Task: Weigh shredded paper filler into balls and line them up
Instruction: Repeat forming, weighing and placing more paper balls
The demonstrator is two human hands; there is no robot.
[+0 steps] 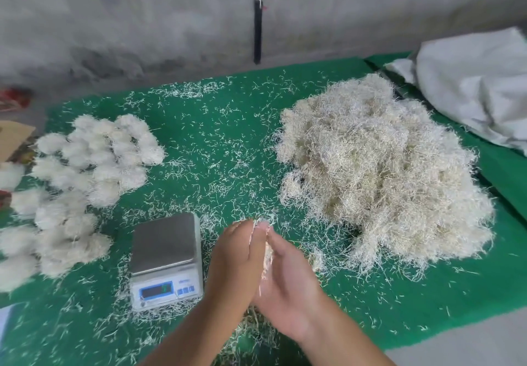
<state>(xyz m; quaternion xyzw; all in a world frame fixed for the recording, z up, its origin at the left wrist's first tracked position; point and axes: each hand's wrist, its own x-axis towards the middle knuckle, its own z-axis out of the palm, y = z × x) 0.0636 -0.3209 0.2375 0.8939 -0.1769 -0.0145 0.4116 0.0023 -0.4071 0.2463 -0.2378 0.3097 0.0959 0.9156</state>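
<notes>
At the far left we see the finished paper balls (77, 171), pale and fluffy, lying close together on the green mat (216, 143). They touch one another in rough rows that run from the back toward the near left edge. Loose strands are scattered all over the mat.

Just right of the nearest balls stands a small scale (166, 260). Its steel platform carries nothing, and its blue display faces us; we cannot read the number.

Beside the scale, near the front edge, our left hand (235, 263) and right hand (288, 283) are pressed together, palm against palm, with the fingers straight and pointing away from us. Between the palms sits a small wad of shredded paper (266, 254); only a thin pale strip of it shows, with some strands at the fingertips and some hanging below the wrists.

Further right lies the big pile of shredded filler (382, 171), well apart from the balls. Behind it, at the far right, is a crumpled white sack (473, 80).
</notes>
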